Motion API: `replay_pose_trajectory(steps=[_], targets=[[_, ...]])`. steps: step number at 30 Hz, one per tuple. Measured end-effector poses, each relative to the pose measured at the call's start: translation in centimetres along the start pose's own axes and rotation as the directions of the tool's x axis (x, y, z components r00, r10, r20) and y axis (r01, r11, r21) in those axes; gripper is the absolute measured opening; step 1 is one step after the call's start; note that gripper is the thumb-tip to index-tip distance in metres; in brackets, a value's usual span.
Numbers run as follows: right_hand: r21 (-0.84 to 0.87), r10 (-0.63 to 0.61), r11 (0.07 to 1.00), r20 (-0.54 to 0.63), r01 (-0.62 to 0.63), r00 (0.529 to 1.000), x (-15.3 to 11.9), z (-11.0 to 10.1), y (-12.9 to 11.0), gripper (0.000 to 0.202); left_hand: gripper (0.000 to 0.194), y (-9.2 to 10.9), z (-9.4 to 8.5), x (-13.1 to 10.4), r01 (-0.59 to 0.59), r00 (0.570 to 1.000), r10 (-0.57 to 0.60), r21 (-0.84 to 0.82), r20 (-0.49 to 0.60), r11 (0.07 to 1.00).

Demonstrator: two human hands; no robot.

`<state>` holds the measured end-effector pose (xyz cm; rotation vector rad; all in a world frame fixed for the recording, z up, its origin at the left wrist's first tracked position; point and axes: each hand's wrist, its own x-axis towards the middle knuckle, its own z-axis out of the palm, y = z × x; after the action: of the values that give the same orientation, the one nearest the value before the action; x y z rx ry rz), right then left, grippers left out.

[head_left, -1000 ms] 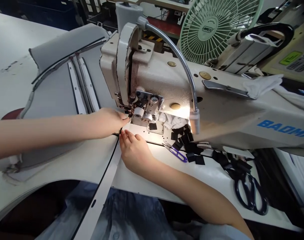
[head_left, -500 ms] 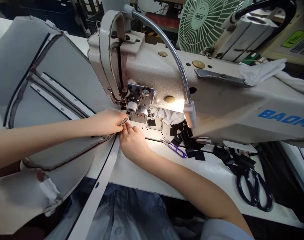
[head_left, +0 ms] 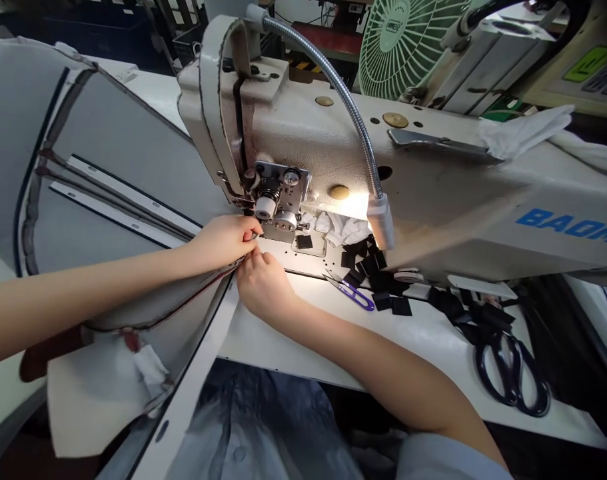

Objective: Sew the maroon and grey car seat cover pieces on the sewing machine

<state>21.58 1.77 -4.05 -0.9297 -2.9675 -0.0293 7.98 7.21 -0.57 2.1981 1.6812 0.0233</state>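
Note:
At the head of a sewing machine my two hands meet. My left hand is closed, its fingers pinched on the edge of a large grey fabric piece, beside the presser area. My right hand is closed just in front of it, fingertips pressed at the upper end of a long white strip with a dark edge. The strip hangs down over the table edge toward my lap. My fingers hide the exact spot where strip and fabric meet. Two more white strips lie along the fabric at the left.
Purple thread snips and several black fabric squares lie right of my right hand. Dark-handled scissors rest farther right. A lamp on a bendy metal neck arches over the machine; a green fan stands behind.
The grey fabric has shifted and turned at the left, its lower flap swinging right toward my lap. My left hand has moved slightly; its fingers look more curled. My right hand stays nearly in place.

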Motion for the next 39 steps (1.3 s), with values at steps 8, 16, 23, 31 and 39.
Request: replay_pose_trajectory(steps=[8, 16, 23, 31, 39], targets=[[0.284, -0.076, 0.956, -0.005, 0.074, 0.997, -2.8, -3.1, -1.5, 0.027, 0.024, -0.5, -4.5, -6.8, -0.319, 0.948, 0.303, 0.318, 0.099, 0.893], [0.889, -0.627, 0.438, 0.199, 0.130, 0.753, 3.0, -7.3, -5.8, 0.029, 0.027, -1.4, -4.8, -7.3, -0.503, 0.834, 0.486, -0.002, 0.261, 0.864], [0.514, -0.420, 0.789, 0.051, 0.337, 0.906, -3.4, -4.2, -4.9, 0.012, 0.031, -1.3, -1.0, -8.3, -0.420, 0.865, 0.409, -0.028, 0.290, 0.907], [-0.063, -0.264, 0.965, -0.209, 0.256, 0.942, -7.7, -0.3, -6.1, 0.038, 0.028, -1.2, -0.4, -8.7, -0.403, 0.894, 0.395, -0.008, 0.211, 0.915], [-0.092, -0.231, 0.972, -0.239, 0.215, 0.943, -5.4, -0.2, -5.9, 0.036, 0.025, -0.9, -1.7, -6.1, -0.369, 0.897, 0.342, 0.049, 0.282, 0.928]])
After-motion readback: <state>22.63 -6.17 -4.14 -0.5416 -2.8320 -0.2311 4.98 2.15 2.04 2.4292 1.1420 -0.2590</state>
